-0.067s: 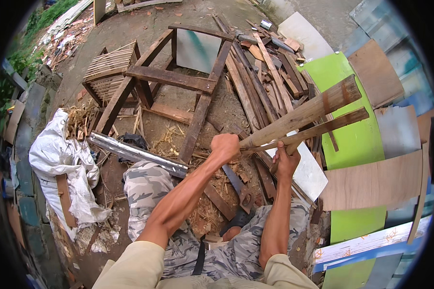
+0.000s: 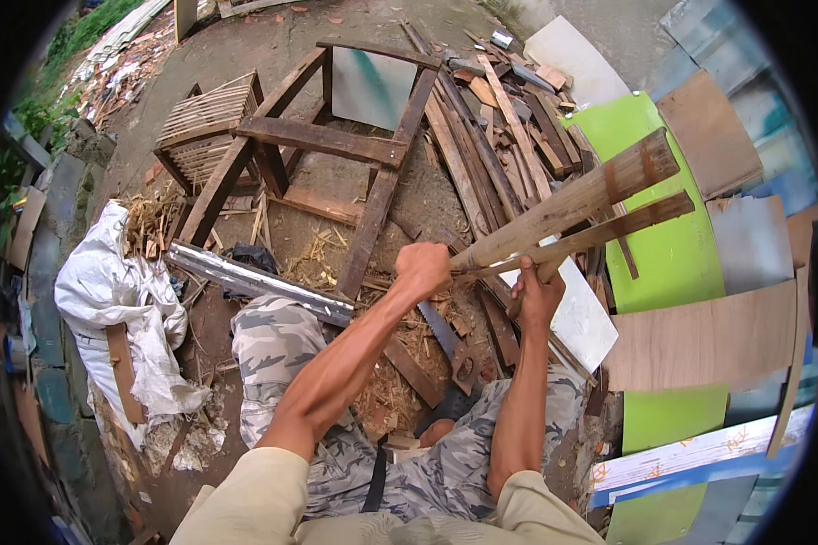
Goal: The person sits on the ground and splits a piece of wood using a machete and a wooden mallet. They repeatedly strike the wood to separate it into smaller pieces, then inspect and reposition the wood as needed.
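A thick round wooden pole (image 2: 573, 200) and a thinner flat wooden strip (image 2: 609, 235) spread out toward the right from my left hand (image 2: 423, 271). That hand is a closed fist around their narrow ends, where the two pieces meet. My right hand (image 2: 538, 298) is closed just below the strip, around a short brown stick-like handle; its far end is hidden behind the strip. A handsaw (image 2: 449, 347) lies on the ground between my legs, its blade pointing away from me and its wooden handle nearer.
A dark wooden frame (image 2: 318, 141) lies ahead, beside a slatted crate (image 2: 207, 127). Loose planks (image 2: 482, 145) are heaped at the far right. Green board (image 2: 673, 218) and plywood sheets (image 2: 700, 336) lie along the right. A white sack (image 2: 118, 300) sits at left; a white-edged beam (image 2: 254, 283) lies ahead.
The far ends of the pole and strip have risen slightly in the picture. Both hands keep their grips, with the right hand shifted only a little.
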A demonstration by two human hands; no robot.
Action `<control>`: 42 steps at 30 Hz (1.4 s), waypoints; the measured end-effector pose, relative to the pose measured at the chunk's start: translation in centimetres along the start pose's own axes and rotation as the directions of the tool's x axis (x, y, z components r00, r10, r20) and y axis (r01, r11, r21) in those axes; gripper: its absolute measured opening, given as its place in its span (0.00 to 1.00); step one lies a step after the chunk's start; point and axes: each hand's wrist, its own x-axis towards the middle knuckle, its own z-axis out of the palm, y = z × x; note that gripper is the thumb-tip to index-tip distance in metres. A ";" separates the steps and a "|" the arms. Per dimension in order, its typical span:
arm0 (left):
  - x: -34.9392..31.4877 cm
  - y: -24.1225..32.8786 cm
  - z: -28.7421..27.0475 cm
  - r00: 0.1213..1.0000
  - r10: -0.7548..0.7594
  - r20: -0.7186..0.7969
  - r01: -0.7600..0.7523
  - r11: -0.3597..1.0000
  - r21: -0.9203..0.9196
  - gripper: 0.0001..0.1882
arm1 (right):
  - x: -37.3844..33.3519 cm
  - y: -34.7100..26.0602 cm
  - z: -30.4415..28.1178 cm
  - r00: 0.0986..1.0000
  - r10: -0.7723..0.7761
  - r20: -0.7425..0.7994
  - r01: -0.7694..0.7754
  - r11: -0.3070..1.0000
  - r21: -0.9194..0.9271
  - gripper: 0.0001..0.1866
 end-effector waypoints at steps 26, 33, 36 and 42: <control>7.5 11.4 -1.0 0.858 0.301 -0.416 -0.514 0.524 -0.680 0.35 | -2.8 3.5 -3.8 0.984 0.160 0.073 -0.174 0.945 0.276 0.16; 4.6 15.5 7.7 0.863 0.444 -0.242 -0.480 0.572 -0.665 0.35 | -7.4 7.1 -10.9 0.984 0.174 -0.038 -0.130 0.849 0.512 0.22; 3.8 18.2 9.9 0.886 0.432 -0.170 -0.416 0.577 -0.702 0.36 | -9.4 8.1 -13.4 0.975 0.218 -0.045 -0.155 0.810 0.565 0.28; 4.8 18.0 9.3 0.936 0.283 -0.211 -0.343 0.587 -0.734 0.31 | -7.7 7.8 -11.2 0.983 0.164 -0.080 -0.071 0.747 0.661 0.28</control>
